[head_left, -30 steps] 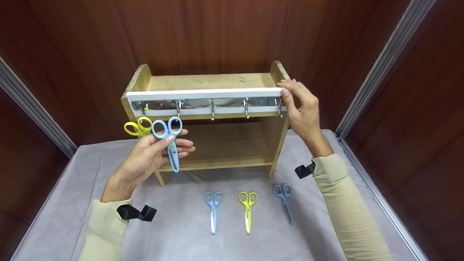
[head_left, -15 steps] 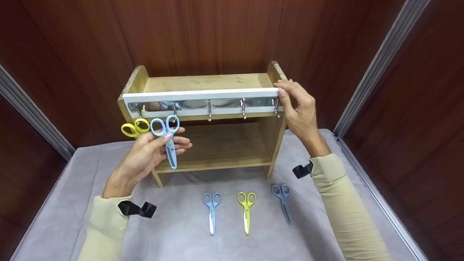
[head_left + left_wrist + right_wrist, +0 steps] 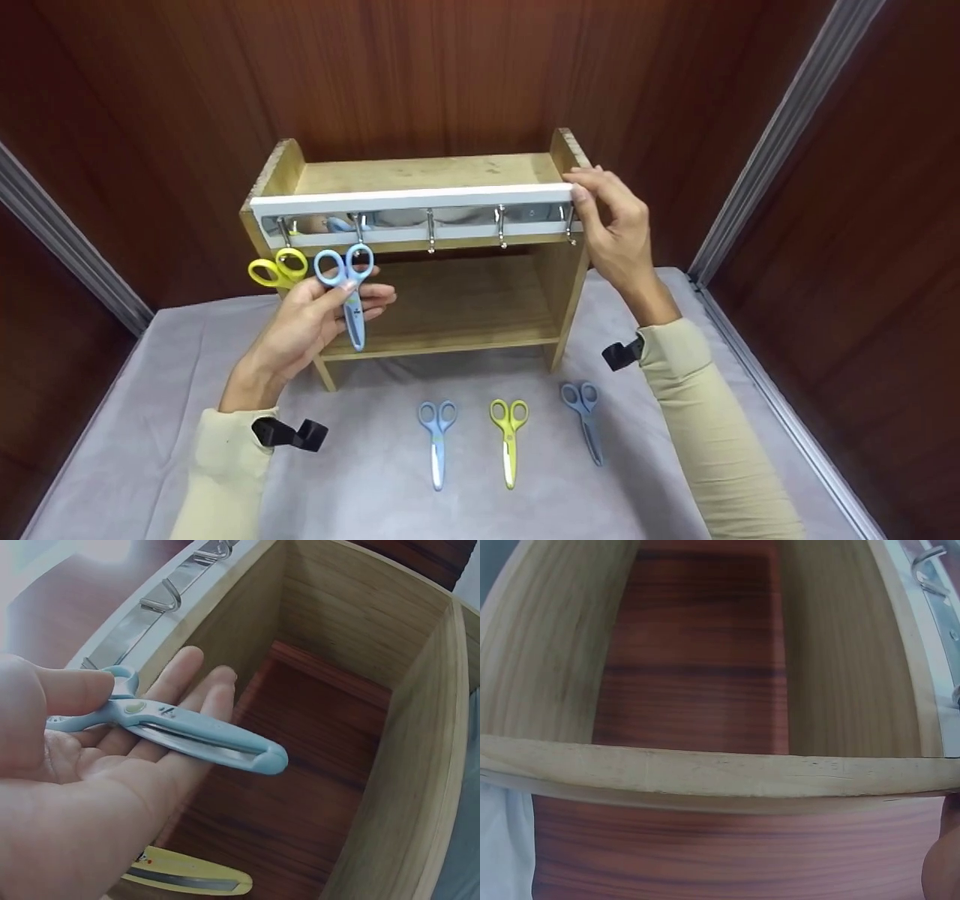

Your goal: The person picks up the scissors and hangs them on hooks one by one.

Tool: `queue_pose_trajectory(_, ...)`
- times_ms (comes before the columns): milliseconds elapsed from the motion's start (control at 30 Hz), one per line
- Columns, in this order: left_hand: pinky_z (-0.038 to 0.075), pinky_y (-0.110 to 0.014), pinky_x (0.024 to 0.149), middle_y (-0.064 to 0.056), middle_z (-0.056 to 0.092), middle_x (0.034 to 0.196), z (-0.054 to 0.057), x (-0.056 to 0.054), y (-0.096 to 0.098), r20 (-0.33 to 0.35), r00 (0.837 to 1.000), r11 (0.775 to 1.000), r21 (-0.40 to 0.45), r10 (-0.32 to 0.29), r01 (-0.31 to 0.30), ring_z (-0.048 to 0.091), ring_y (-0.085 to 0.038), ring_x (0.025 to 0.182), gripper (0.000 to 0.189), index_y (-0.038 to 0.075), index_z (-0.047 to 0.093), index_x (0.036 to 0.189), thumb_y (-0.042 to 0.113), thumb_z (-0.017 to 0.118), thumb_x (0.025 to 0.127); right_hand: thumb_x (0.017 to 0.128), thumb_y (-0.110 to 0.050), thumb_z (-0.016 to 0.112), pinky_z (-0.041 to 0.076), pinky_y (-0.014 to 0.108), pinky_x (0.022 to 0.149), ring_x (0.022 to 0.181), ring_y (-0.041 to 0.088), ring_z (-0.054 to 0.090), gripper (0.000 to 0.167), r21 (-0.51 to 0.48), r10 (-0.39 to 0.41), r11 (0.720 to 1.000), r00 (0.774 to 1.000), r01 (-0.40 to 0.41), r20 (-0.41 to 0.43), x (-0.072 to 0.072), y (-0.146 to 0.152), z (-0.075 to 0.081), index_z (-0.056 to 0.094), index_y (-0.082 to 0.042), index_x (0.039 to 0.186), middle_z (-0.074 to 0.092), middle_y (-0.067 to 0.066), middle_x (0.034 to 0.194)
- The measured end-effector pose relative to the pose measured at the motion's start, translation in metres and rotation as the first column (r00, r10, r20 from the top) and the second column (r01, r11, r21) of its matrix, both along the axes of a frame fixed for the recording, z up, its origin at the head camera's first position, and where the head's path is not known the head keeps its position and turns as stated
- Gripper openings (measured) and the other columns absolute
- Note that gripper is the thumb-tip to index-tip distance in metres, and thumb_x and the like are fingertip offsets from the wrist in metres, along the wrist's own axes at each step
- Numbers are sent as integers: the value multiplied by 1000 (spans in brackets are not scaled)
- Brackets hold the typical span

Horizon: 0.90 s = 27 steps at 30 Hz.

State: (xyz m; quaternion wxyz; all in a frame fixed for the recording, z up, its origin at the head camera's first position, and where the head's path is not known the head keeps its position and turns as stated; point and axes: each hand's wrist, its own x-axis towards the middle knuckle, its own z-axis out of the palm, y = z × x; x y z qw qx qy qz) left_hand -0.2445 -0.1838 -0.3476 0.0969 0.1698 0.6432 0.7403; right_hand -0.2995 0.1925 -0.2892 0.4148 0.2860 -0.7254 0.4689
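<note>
My left hand [image 3: 300, 322] pinches light blue scissors [image 3: 354, 315] with the thumb on top and the fingers behind. Their handles point up, and the right finger ring overlaps the lower end of the second hook [image 3: 359, 225] from the left. In the left wrist view the covered blades [image 3: 210, 741] lie across my fingers. Yellow scissors [image 3: 279, 268] hang at the leftmost hook, their lower part hidden behind my left hand. My right hand [image 3: 619, 225] grips the right end of the white hook rail [image 3: 412, 199], thumb in front, on the wooden shelf [image 3: 442, 345].
On the grey cloth [image 3: 360, 465] before the shelf lie blue scissors [image 3: 437, 442], yellow scissors [image 3: 509, 442] and darker blue scissors [image 3: 583, 420]. Several metal hooks line the rail; the middle hook [image 3: 430, 231] bears nothing. Dark wood panels [image 3: 427, 75] enclose the back and sides.
The head view has shifted slightly. My left hand has moved the light blue scissors slightly rightward relative to the rail, bringing the ring under the second hook. The right hand keeps its grip.
</note>
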Motion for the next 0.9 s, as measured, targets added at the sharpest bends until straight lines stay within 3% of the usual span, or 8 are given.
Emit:
queue_pose_trajectory(367, 59, -29, 106, -6, 79, 121, -8, 4, 4, 14, 992, 987, -99, 128, -126, 75, -18, 119, 43, -8, 46, 148, 17, 41, 114, 102, 4, 60, 43, 41, 126, 117, 38, 69, 19, 8, -5, 1000, 1000, 5, -4, -1, -3, 2, 74, 11, 112, 75, 26, 115)
queue_pose_trajectory(667, 57, -38, 110, -25, 68, 136, -28, 7, 8, 21, 992, 983, -139, 121, -117, 75, -17, 115, 42, -13, 45, 147, 11, 44, 112, 102, 3, 60, 43, 32, 125, 118, 36, 69, 19, 2, -15, 1000, 1000, 15, 3, 0, -2, 1, 74, 10, 113, 75, 25, 115)
queue_pose_trajectory(900, 56, -38, 112, -34, 52, 151, -46, 20, 10, 16, 994, 946, -310, 106, -95, 64, -41, 133, 46, -12, 43, 151, 14, 43, 113, 102, 3, 60, 43, 35, 125, 118, 35, 69, 19, 3, -10, 1000, 1000, 10, 0, -5, -2, -3, 75, 9, 113, 75, 24, 116)
